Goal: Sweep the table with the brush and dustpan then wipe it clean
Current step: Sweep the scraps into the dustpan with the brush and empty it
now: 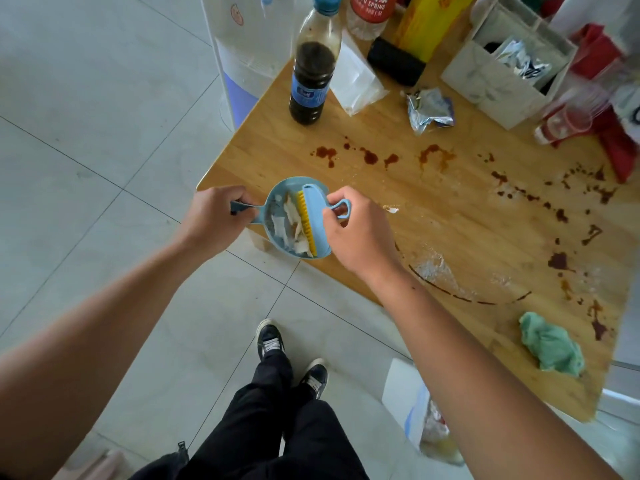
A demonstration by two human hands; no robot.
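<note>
The left hand (214, 211) is clamped on the handle of the blue dustpan (277, 233), held at the table (277, 147) edge. The right hand (360, 230), just beside it, grips the yellow-bristled brush (313, 216) over the pan's paper scraps (289, 223). Tilting the pan could likely spill them onto the floor. Beyond the right hand, a scrap (391, 209) remains, then brown stains (367, 156); the green cloth (550, 344) lies nearer, to its right.

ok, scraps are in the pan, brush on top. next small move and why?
Probably lift the brush with the right hand and sweep the stray scrap beside it into the dustpan, held at the table edge by the left hand.
</note>
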